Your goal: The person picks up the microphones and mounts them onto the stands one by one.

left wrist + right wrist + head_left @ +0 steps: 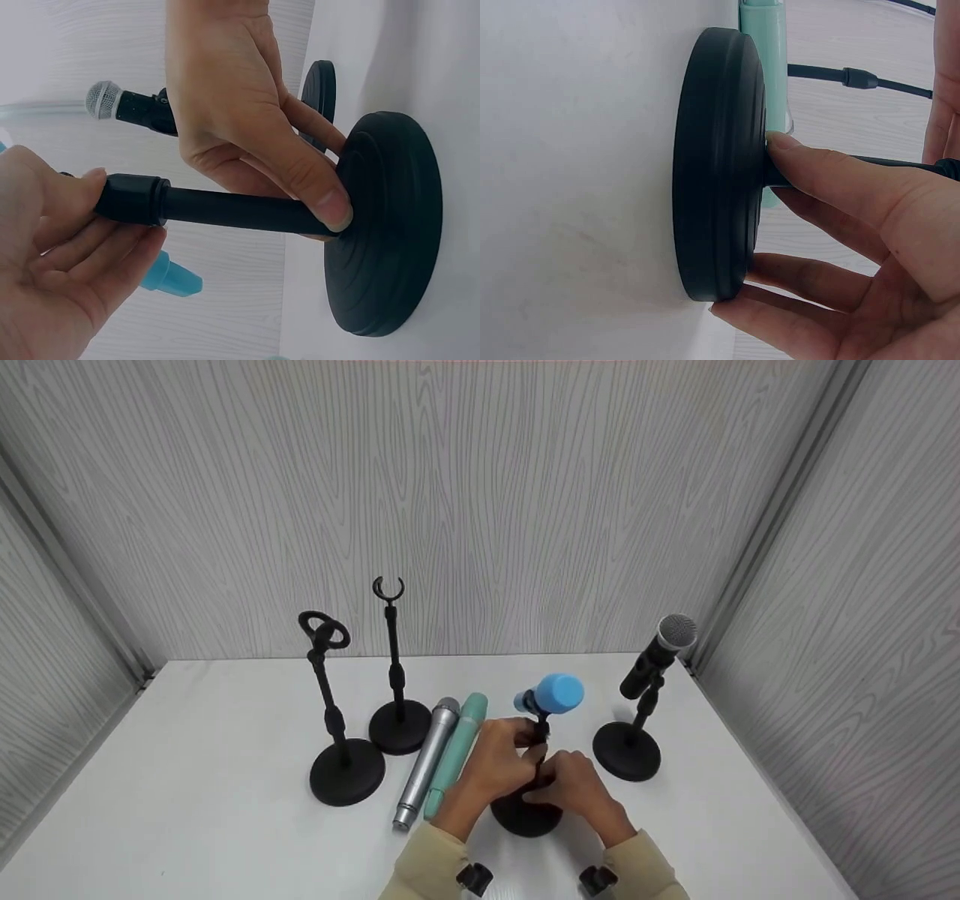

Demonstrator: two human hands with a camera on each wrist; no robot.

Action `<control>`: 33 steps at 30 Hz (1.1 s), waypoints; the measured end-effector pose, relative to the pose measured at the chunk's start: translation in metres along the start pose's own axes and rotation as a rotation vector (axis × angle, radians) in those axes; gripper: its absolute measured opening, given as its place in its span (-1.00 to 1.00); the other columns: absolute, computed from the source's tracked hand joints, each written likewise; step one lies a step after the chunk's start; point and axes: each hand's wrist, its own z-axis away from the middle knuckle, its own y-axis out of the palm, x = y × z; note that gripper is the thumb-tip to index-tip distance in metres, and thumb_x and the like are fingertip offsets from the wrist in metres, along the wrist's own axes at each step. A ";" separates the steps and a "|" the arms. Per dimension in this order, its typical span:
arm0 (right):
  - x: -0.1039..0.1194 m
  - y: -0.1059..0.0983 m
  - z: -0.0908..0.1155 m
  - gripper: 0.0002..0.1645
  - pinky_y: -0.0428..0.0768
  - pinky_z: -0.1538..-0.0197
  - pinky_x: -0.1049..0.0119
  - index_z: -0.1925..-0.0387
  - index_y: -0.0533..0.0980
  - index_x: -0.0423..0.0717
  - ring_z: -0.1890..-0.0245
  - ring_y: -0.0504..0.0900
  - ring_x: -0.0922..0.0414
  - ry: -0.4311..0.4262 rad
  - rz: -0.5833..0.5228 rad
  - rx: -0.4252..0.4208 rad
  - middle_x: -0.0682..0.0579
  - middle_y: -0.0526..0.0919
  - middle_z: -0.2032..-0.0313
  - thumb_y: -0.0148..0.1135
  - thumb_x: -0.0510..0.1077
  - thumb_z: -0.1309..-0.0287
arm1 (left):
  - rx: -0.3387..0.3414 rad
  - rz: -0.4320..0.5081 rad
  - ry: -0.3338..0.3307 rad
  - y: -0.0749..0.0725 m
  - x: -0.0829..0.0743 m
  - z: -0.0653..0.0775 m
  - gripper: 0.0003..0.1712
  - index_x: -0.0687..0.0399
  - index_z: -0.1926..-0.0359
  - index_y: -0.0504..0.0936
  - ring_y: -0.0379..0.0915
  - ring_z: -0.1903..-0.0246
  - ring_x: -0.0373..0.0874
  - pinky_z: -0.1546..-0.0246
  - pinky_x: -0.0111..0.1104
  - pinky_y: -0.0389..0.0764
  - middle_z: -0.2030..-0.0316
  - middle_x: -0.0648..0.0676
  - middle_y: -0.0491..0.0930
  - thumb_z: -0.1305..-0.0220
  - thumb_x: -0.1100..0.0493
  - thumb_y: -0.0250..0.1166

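Observation:
A black desktop microphone stand (526,819) stands in front of me on its round base (394,225). In its clip at the top sits a blue microphone (560,694), tilted. My left hand (495,761) holds the black adjusting collar (129,199) partway up the pole, thumb on one side and fingers on the other. Lower down, my right hand (576,787) pinches the foot of the pole (232,210) just above the base. In the right wrist view, the other fingers of my right hand (855,217) lie at the base's edge.
Left of my hands lie a silver microphone (426,769) and a mint-green microphone (456,757), side by side. Beyond them are two stands without microphones (346,772), with open-topped clips. At right, another stand (627,751) carries a black microphone (654,664). Grey wood-grain panels (450,510) enclose the white table (225,810).

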 end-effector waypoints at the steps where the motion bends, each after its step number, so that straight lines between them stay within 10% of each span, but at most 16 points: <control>1: 0.000 0.000 0.000 -0.80 0.37 0.61 0.43 0.60 0.65 -0.09 0.69 0.38 0.31 -0.012 0.009 -0.008 0.12 0.60 0.72 0.54 -0.09 0.22 | -0.011 0.000 0.007 0.000 0.001 0.000 -0.89 0.13 0.35 0.69 0.65 0.38 -0.30 0.24 -0.46 0.64 0.44 0.00 0.73 -0.02 0.34 0.33; 9: -0.002 0.000 0.001 -0.74 0.32 0.58 0.44 0.59 0.62 -0.11 0.64 0.37 0.31 -0.067 0.040 -0.030 0.10 0.60 0.70 0.55 -0.05 0.24 | -0.099 -0.046 -0.009 0.005 0.010 0.001 -0.82 0.06 0.41 0.69 0.63 0.48 -0.33 0.40 -0.46 0.63 0.52 -0.05 0.72 0.03 0.09 0.46; 24: -0.002 -0.002 0.000 -0.83 0.36 0.61 0.46 0.61 0.70 -0.04 0.68 0.38 0.34 -0.036 -0.007 -0.003 0.14 0.66 0.69 0.55 -0.07 0.23 | -0.017 0.023 -0.021 0.000 0.003 0.000 -0.91 0.10 0.35 0.70 0.66 0.36 -0.28 0.22 -0.41 0.65 0.45 -0.03 0.72 -0.05 0.30 0.37; 33: -0.005 -0.002 0.000 -0.68 0.35 0.45 0.43 0.41 0.61 0.14 0.54 0.40 0.27 -0.129 0.034 -0.050 0.05 0.62 0.57 0.58 -0.05 0.30 | -0.098 -0.120 -0.065 0.004 0.002 0.002 -0.83 0.05 0.42 0.71 0.64 0.47 -0.30 0.44 -0.55 0.57 0.53 -0.06 0.72 0.11 0.13 0.45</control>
